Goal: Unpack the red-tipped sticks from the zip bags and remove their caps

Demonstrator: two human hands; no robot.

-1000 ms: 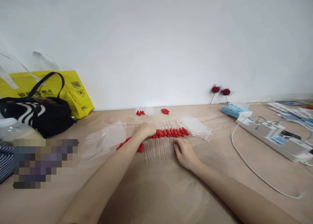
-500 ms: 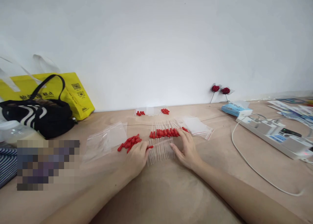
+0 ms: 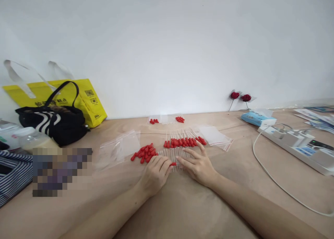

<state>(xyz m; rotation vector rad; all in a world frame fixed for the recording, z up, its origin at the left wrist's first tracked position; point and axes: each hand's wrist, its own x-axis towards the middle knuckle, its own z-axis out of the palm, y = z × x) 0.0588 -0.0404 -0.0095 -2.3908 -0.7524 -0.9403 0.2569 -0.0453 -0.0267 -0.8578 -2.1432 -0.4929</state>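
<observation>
My left hand (image 3: 156,174) is closed around a red rubber dropper bulb (image 3: 173,164), whose end pokes out past the fingertips toward my right hand. My right hand (image 3: 199,166) has its fingers spread over a row of thin clear dropper tubes (image 3: 167,152); whether it pinches a tube is hidden. Beyond that row, several droppers with red bulbs fitted (image 3: 182,142) lie side by side, their tubes pointing to the wall. Left of the tubes sits a pile of loose red bulbs (image 3: 144,152), close to my left hand.
Clear zip bags (image 3: 120,145) lie left, more bags (image 3: 216,138) right. Bagged droppers (image 3: 167,118) rest by the wall. A power strip (image 3: 294,148) with its white cable (image 3: 271,188) and a blue tissue pack (image 3: 257,118) stand right; a black bag (image 3: 52,124) and a milky bottle (image 3: 36,141) left.
My left hand has moved nearer and to the right with the red bulb. My right hand has come off the fitted droppers onto the bare tubes. The view has shifted slightly.
</observation>
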